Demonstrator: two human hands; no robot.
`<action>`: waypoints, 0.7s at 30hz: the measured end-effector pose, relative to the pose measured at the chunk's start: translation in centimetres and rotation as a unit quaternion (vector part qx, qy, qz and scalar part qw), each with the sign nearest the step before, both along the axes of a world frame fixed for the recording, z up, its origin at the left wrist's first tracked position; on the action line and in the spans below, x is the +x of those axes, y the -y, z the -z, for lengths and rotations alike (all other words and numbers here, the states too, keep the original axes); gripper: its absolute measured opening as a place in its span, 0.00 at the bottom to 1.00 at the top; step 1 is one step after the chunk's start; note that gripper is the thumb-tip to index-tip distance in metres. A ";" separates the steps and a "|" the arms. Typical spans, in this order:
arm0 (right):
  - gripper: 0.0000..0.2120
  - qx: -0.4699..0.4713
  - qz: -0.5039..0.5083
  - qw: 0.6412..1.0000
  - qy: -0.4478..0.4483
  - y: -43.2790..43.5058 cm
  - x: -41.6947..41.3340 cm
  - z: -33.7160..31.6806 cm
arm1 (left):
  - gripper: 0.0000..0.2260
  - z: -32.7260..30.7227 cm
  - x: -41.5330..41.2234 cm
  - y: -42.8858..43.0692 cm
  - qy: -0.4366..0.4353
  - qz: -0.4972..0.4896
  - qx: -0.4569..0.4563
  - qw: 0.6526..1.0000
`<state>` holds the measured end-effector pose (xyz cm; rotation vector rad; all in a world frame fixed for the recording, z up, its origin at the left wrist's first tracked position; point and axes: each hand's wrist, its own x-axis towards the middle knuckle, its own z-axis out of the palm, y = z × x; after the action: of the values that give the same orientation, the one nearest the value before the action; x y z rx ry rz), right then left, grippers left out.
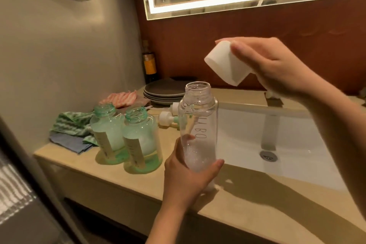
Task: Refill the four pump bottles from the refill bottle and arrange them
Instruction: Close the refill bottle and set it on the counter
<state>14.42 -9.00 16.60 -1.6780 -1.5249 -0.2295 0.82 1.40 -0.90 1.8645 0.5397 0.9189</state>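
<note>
Gripped by the left hand (188, 176) round its lower body: clear bottle (200, 125), upright, neck open, base at the counter (118, 180) beside the sink (297, 154). White refill bottle (223, 63) is clasped in the right hand (277, 69), tilted, held above and right of the open neck, not touching. Two green bottles (108, 134) are stood uncapped just left, a little green liquid at the bottom. Pump heads (168, 118) are laid behind them. Cloths (73, 125) and stacked plates (164, 91) are set further back.
</note>
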 end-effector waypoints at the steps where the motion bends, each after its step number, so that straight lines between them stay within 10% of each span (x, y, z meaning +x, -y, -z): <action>1: 0.12 0.010 -0.019 1.000 -0.002 -0.6 -0.5 -0.4 | 0.28 -0.1 0.0 0.0 0.000 0.000 0.004 1.000; 9: 0.25 -0.019 -0.088 0.995 0.050 -3.4 -2.4 1.1 | 0.32 -0.2 0.3 -0.2 -0.004 -0.019 0.010 1.000; 21: 0.16 -0.059 -0.198 0.977 -0.042 -3.1 -1.6 1.1 | 0.39 0.2 0.5 -0.3 0.011 -0.016 -0.017 1.000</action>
<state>12.80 -5.94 15.54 -1.4131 -1.7977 0.1451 1.37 1.66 -1.14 1.8185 0.5693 0.9440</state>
